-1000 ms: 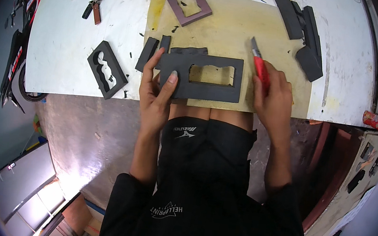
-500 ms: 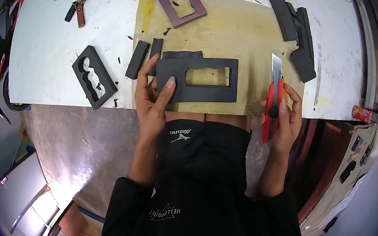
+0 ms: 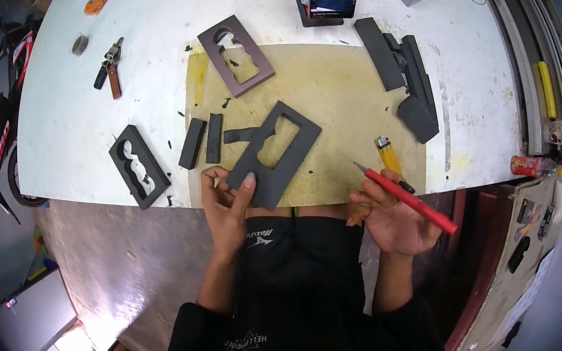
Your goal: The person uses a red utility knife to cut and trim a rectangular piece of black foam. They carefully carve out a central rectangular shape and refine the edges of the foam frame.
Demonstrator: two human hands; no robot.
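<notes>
Holding: left hand point(image 3: 226, 205) pinches the dark foam frame point(image 3: 275, 155), tilted on the yellow mat point(image 3: 348, 99)
Right hand point(image 3: 395, 222): fingers curled around a red knife point(image 3: 409, 200)
Hidden: blade tip hard to see

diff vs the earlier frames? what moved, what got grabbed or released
The left hand has turned the dark foam frame from level to slanted and lifted its near end. The right hand took the red utility knife off the cutting mat, still gripping it. The loose foam strips stayed put.
</notes>
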